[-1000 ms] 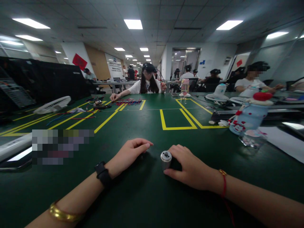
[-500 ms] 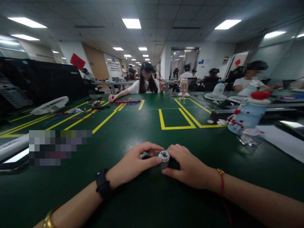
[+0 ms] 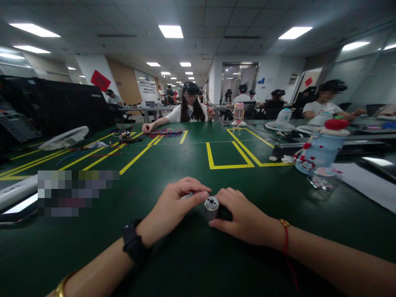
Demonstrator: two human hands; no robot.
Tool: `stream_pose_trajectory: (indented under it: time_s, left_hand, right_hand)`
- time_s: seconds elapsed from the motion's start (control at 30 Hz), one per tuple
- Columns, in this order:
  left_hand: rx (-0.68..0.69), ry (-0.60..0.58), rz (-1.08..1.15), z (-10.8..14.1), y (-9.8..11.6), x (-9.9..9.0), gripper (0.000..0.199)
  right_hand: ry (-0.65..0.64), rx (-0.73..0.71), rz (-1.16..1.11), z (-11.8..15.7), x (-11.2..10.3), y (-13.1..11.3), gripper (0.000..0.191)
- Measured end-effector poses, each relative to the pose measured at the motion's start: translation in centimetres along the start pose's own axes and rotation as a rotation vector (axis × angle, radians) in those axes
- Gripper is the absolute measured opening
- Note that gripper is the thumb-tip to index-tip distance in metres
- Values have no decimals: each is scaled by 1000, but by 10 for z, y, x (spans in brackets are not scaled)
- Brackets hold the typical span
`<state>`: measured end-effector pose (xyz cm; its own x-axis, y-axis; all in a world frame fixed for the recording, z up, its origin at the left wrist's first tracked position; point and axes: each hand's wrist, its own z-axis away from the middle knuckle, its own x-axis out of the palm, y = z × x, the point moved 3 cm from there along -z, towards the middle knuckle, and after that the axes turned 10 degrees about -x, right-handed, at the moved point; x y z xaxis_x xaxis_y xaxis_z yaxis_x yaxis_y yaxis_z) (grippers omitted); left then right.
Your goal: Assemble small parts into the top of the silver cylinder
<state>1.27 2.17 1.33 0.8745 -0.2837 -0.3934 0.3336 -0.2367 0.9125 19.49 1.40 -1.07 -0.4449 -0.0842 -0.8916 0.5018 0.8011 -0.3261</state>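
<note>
A small silvery metal cylinder (image 3: pixel 211 211), which looks like a little motor, stands upright on the green table. Its round top has a dark centre and small dark holes around it. My right hand (image 3: pixel 244 214) is closed on it from the right, thumb at the near side and fingers at the far side. Just above and behind the cylinder's top left is my left hand (image 3: pixel 176 206), thumb and fingertips drawn together in a pinch. Whatever may be between those fingertips is hidden or too small to name.
Yellow tape (image 3: pixel 230 167) marks the green table (image 3: pixel 173 264). Rightward stand a blue bottle (image 3: pixel 321 148) and white paper (image 3: pixel 368 185). At left lie a white fan (image 3: pixel 64 138) and wires (image 3: pixel 105 155). A co-worker (image 3: pixel 190 107) sits opposite, one hand by a wire bundle (image 3: pixel 165 132).
My left thumb and fingertips have lifted slightly off the cylinder's top edge and come together. More of the top and side shows, and its centre looks darker. My right hand stays around it.
</note>
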Motion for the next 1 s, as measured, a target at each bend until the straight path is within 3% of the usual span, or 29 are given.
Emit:
stream_pose_trajectory:
  time_s: [0.27, 0.8, 0.9, 1.0]
  left_hand:
    - [-78, -67, -116, -2, -11, -13, 20]
    - [-38, -319, -356, -2, -22, -6, 21]
    - [-101, -297, -267, -4, -24, -13, 26]
    - [-259, -148, -83, -8, -34, -24, 28]
  right_hand:
    - [-3, 7, -5, 0, -3, -1, 28]
    - [-2, 5, -15, 1, -3, 0, 26]
    - [-2, 5, -19, 1, -3, -1, 26]
    - [-1, 10, -30, 1, -4, -1, 27]
